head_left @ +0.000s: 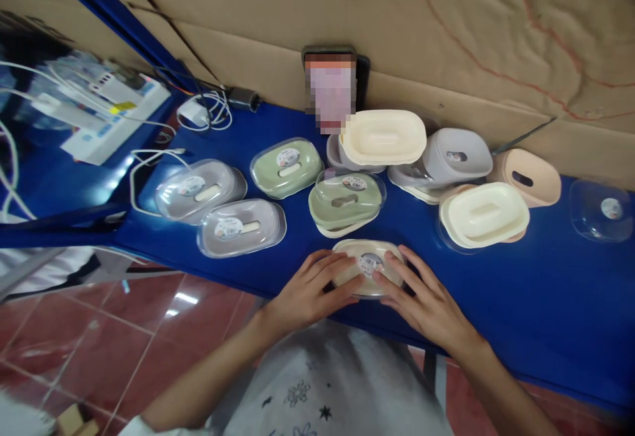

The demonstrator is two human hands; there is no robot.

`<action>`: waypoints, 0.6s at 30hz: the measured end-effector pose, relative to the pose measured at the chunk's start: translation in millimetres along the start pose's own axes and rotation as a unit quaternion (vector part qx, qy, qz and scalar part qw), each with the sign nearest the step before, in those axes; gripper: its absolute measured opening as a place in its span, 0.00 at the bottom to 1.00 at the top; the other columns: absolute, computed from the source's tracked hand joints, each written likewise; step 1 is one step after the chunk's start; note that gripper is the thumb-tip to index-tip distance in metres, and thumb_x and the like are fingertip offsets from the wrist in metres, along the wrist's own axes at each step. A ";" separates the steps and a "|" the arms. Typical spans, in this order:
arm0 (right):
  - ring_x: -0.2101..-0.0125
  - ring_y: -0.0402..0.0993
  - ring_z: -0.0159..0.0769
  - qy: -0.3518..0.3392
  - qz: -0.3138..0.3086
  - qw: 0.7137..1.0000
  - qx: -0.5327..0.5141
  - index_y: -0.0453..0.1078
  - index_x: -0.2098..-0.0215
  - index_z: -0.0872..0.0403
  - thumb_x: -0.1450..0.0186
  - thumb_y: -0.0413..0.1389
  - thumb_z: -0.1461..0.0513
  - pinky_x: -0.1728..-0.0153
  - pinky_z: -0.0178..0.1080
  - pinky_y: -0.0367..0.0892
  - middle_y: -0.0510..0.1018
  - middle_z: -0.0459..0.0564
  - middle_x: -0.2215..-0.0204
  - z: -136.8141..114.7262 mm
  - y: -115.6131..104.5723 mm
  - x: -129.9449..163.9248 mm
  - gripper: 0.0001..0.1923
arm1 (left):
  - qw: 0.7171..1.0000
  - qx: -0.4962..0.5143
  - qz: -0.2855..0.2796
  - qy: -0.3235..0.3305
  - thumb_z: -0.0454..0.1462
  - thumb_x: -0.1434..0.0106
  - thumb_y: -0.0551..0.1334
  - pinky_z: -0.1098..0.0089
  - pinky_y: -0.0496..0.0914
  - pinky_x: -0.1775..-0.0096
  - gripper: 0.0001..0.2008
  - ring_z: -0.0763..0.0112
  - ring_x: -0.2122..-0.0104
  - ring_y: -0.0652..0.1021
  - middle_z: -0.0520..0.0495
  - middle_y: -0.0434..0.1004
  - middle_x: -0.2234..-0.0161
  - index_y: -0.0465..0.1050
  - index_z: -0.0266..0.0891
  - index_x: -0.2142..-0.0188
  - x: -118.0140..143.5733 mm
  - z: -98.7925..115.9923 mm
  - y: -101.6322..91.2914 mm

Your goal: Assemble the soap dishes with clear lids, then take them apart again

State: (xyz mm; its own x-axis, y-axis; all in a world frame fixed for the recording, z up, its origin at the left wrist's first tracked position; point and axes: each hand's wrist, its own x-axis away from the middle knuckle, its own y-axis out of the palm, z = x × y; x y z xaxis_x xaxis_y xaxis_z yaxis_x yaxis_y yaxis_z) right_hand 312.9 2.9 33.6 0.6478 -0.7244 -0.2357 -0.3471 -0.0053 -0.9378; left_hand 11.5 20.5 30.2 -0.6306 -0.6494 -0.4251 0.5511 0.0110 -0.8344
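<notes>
A cream oval plastic box (pixel 368 247) with a clear cover and a round barcode sticker (pixel 370 264) lies at the table's front edge. My left hand (pixel 317 287) holds its left end, fingers over the top and thumb along the near side. On the right end, my right hand (pixel 421 300) grips with fingers spread across the cover and edge. Just beyond them sits a green box (pixel 342 211) with its clear cover askew. Another green box (pixel 265 174) stands to its left. Two grey covered boxes (pixel 206 191) (pixel 258 221) lie farther left.
Cream trays (pixel 384 138) (pixel 489 214) rest on other pieces at the back and right, near a grey shell (pixel 459 155) and a peach shell (pixel 538 181). A clear cover (pixel 602 211) lies far right. A phone (pixel 331 85) leans behind. Power strip (pixel 119 122) and cables occupy the left.
</notes>
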 end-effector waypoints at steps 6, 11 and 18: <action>0.24 0.55 0.54 0.002 -0.002 1.000 -0.003 0.63 0.25 0.41 0.26 0.65 0.59 0.33 0.56 0.74 0.66 0.51 0.26 -2.9 3.5 -3.0 0.35 | 0.998 0.027 -0.045 -0.031 0.44 0.27 0.70 0.51 0.78 0.40 0.24 0.49 0.34 0.74 0.35 0.75 0.37 0.71 0.42 0.35 2.3 -3.0 -2.6; 0.23 0.54 0.55 -0.037 0.009 0.999 0.005 0.66 0.26 0.44 0.28 0.67 0.56 0.33 0.56 0.73 0.69 0.54 0.27 -2.8 1.3 -1.1 0.34 | 0.999 -0.013 -0.036 0.004 0.37 0.25 0.68 0.51 0.77 0.37 0.23 0.52 0.33 0.74 0.37 0.77 0.37 0.70 0.42 0.33 12.2 -2.2 -3.5; 0.27 0.62 0.54 -0.003 0.055 0.994 -0.098 0.64 0.25 0.44 0.29 0.67 0.62 0.36 0.56 0.76 0.68 0.56 0.27 -0.8 -2.3 -1.1 0.37 | 0.997 0.066 0.005 -0.045 0.43 0.27 0.69 0.49 0.80 0.40 0.27 0.48 0.32 0.73 0.34 0.71 0.34 0.67 0.44 0.32 7.2 -0.8 -1.0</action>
State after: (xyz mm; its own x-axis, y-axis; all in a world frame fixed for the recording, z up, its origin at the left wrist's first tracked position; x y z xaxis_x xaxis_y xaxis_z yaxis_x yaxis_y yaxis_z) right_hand 312.5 3.2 36.2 0.6025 -0.7241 -0.3357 -0.5403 -0.0605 -0.8393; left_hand 6.0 16.5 27.7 -0.5763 -0.7148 -0.3961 0.6286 -0.0779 -0.7738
